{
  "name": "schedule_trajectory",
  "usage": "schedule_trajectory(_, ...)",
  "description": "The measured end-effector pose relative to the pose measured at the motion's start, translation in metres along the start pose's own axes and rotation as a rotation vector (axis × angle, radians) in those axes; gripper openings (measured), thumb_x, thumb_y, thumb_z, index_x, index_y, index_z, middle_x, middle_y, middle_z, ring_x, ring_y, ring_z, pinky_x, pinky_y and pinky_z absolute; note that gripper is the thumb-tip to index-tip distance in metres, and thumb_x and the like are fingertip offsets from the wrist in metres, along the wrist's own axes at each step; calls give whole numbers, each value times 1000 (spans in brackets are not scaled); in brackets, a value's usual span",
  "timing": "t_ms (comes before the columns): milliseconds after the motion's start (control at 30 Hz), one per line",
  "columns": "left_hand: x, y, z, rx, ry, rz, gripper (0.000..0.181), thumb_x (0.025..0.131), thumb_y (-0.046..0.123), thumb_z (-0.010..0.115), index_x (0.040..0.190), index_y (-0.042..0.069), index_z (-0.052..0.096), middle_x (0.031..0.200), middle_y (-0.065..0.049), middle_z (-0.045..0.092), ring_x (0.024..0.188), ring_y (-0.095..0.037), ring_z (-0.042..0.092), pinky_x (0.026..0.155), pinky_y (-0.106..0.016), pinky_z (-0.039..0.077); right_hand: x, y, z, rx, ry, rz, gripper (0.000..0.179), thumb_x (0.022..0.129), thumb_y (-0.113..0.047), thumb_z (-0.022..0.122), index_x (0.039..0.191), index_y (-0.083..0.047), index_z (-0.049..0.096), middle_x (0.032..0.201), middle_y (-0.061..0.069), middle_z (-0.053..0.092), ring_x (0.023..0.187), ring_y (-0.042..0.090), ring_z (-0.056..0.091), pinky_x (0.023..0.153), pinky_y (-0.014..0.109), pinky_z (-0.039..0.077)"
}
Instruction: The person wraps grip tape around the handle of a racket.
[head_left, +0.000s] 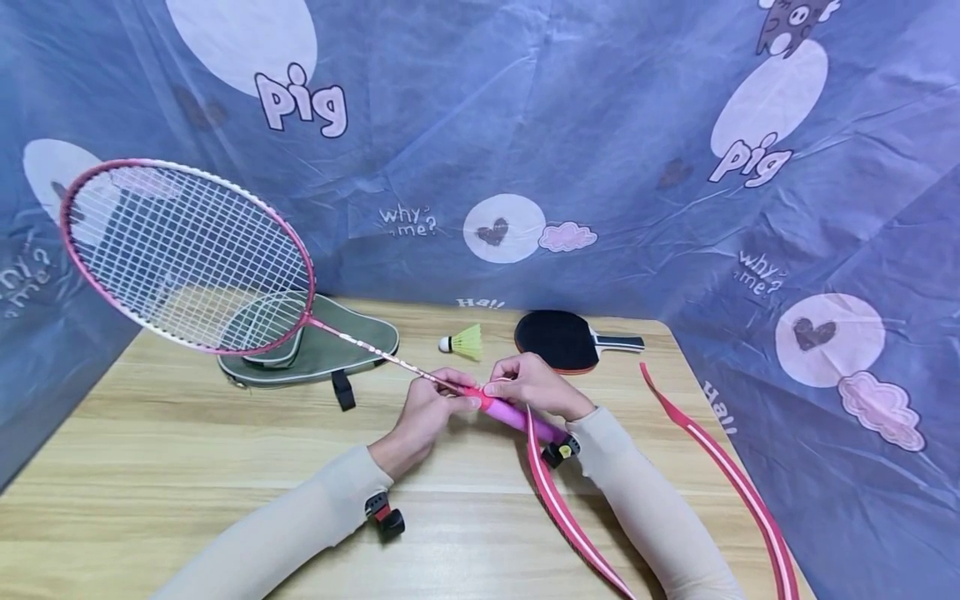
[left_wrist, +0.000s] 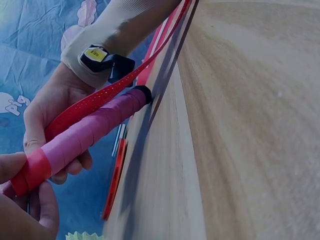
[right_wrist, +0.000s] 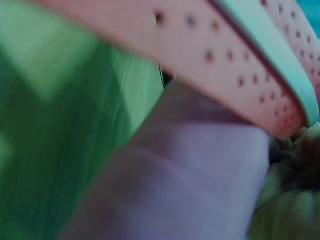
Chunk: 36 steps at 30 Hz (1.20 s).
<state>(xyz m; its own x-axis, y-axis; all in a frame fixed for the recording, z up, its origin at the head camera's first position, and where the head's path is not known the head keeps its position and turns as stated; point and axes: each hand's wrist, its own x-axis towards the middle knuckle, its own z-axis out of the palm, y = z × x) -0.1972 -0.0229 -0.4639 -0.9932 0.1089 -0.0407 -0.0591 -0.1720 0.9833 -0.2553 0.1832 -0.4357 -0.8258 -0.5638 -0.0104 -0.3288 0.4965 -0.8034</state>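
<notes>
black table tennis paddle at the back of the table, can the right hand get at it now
Probably yes: nothing visible lies between the paddle and the right hand, though that hand is busy with red perforated tape at the purple racket handle.

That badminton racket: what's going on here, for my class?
A person holds up a pink-and-white badminton racket over a wood-grain table. The left hand grips the red band at the top of its purple, wrapped handle; the right hand holds a long red perforated strip beside it, the rest hanging loose. Below the band, purple wrapping shows.
</notes>
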Motion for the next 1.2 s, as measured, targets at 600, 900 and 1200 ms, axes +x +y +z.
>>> schedule_trajectory(600, 2, 1, -3, -53, -70, 27, 38, 70, -15, 73, 106, -5, 68, 93, -2, 74, 87, -15, 68, 77, -23, 56, 2, 15, 16, 698, -247, 43, 23, 99, -2, 54, 78, -8, 46, 75, 0, 68, 73, 17, 75, 73, 28, 62)
schedule_trajectory(900, 0, -3, 3, 153, -43, 111, 37, 77, 4, 83, 112, 1, 70, 106, -14, 76, 89, -10, 69, 84, -21, 55, 1, 9, 16, 527, -80, -46, 24, 91, -1, 65, 72, -11, 52, 77, -7, 65, 75, 6, 58, 66, 16, 46)
schedule_trajectory(1200, -4, -4, 1, 314, 26, 143, 25, 77, 21, 87, 98, 13, 77, 96, -3, 79, 86, -12, 71, 82, -26, 57, 1, 2, 16, 442, -63, -39, 21, 89, 0, 68, 74, -5, 54, 81, -6, 69, 77, 6, 59, 67, 16, 48)
